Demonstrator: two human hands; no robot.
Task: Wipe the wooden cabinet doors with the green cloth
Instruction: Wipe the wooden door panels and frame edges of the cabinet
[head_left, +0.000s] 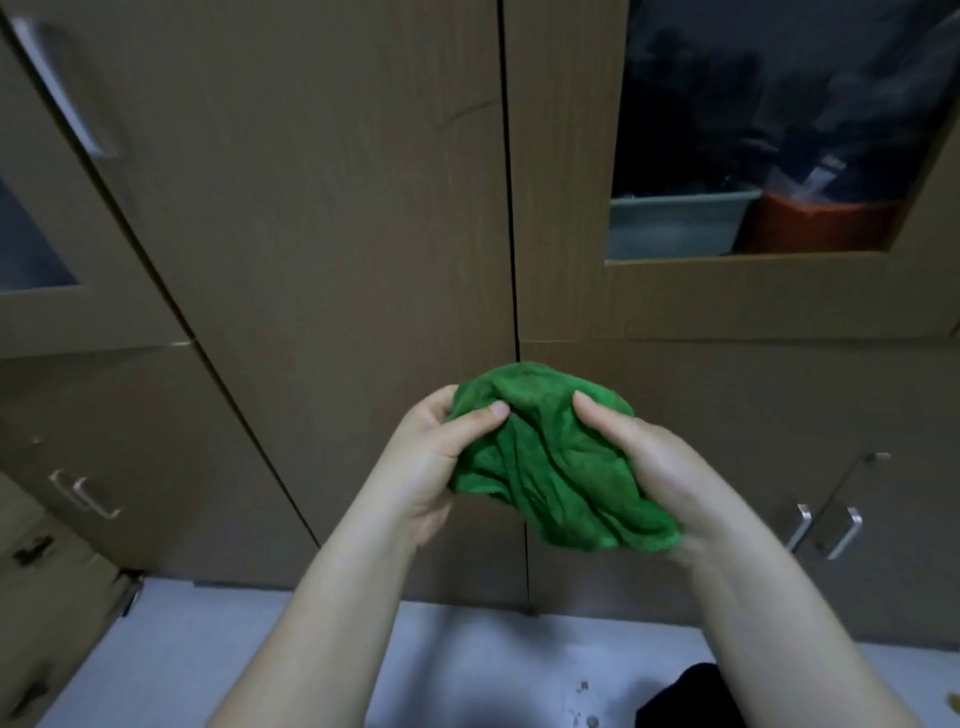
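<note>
You hold the green cloth (550, 467) bunched between both hands, out in front of the wooden cabinet doors (337, 234) and not touching them. Your left hand (431, 462) takes the cloth's left edge in a pinching grip, thumb pressed on top and fingers curled behind; your right hand (649, 467) cups the right side, thumb laid over the folds and fingers wrapped underneath. The wad runs slantwise, high at the far left and drooping toward the near right.

The doors lie straight ahead, beyond the cloth, so the coming move looks like a push forward. The dark seam (511, 208) between two doors runs almost directly behind the cloth (so either panel is equally within reach). Neither hand seems clearly nearer to the wood.

To the right, a glass panel (769, 130) shows a grey tray and an orange pot behind it. Metal handles (826, 530) stick out low on the right, and another pair (85, 493) low on the left; these could snag the cloth on a wide stroke. Below is a pale floor (208, 649).
</note>
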